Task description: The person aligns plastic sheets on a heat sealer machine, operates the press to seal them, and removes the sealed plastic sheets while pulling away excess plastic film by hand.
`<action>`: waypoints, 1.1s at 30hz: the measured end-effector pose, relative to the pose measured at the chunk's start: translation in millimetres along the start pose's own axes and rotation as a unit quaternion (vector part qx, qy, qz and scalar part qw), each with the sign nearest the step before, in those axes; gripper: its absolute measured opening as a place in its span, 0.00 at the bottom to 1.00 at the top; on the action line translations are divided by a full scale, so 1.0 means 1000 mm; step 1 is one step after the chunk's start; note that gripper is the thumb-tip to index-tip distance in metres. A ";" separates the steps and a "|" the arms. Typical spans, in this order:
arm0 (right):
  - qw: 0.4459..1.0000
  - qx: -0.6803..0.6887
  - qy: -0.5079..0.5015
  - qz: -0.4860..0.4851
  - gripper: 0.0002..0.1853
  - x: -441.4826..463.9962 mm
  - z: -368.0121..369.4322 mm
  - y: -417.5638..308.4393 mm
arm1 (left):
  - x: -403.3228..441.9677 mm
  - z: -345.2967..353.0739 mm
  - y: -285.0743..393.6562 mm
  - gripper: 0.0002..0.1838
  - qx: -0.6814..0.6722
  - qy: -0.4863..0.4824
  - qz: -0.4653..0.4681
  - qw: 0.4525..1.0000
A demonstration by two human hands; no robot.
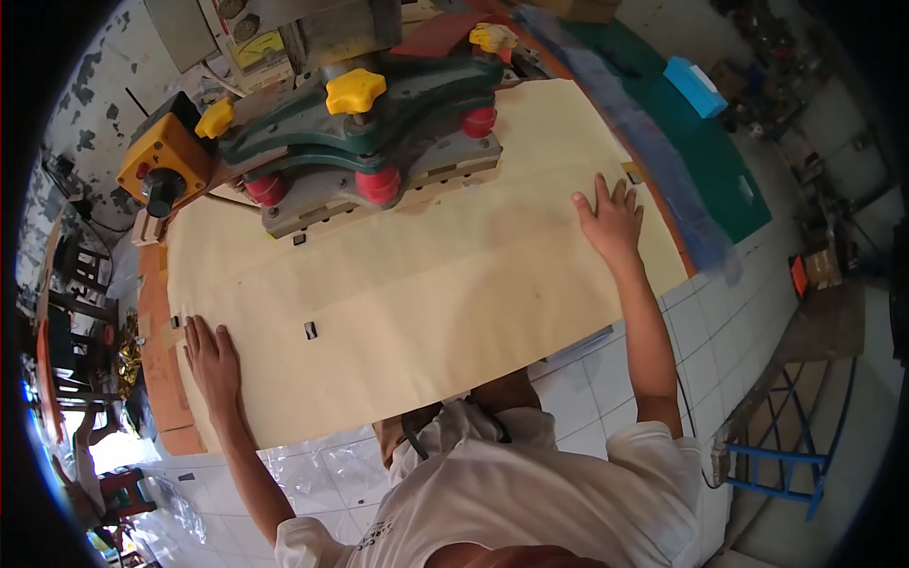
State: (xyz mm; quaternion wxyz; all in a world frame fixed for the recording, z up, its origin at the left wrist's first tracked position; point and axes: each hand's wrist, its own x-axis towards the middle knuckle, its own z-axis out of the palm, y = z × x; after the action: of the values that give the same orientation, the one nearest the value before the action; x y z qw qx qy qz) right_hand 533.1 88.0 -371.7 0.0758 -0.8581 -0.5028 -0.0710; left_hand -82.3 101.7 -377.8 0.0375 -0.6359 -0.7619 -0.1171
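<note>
A large pale yellow sheet (407, 303) covers most of the work table under a heavy press (369, 133). My left hand (213, 360) lies flat near the sheet's left edge, fingers stretched out. Toward the sheet's right edge, my right hand (614, 218) rests with its fingers spread and thumb apart. Neither hand holds anything. Small dark pieces sit on the sheet: one (311, 330) left of the middle, another (299, 239) by the press's front edge. The press has yellow star knobs (356, 92) and red round mounts (378, 186); part of the sheet is hidden beneath it.
An orange control box (166, 163) with a black knob stands left of the press. Brown table edging (163, 379) shows at the left. On the right are a green surface (701, 161), a blue box (695, 87) and a blue metal frame (781, 464). Another person (85, 454) is at far left.
</note>
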 end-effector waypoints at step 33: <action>0.999 -0.040 -0.006 -0.007 0.38 0.011 0.015 0.008 | -0.004 0.006 -0.011 0.32 -0.031 0.087 -0.024 0.995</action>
State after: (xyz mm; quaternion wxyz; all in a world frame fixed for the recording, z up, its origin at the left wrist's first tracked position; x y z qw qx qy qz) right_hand 546.3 96.0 -384.6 0.0385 -0.8573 -0.5059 -0.0867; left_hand -91.9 97.1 -386.2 0.0812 -0.6060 -0.7666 -0.1963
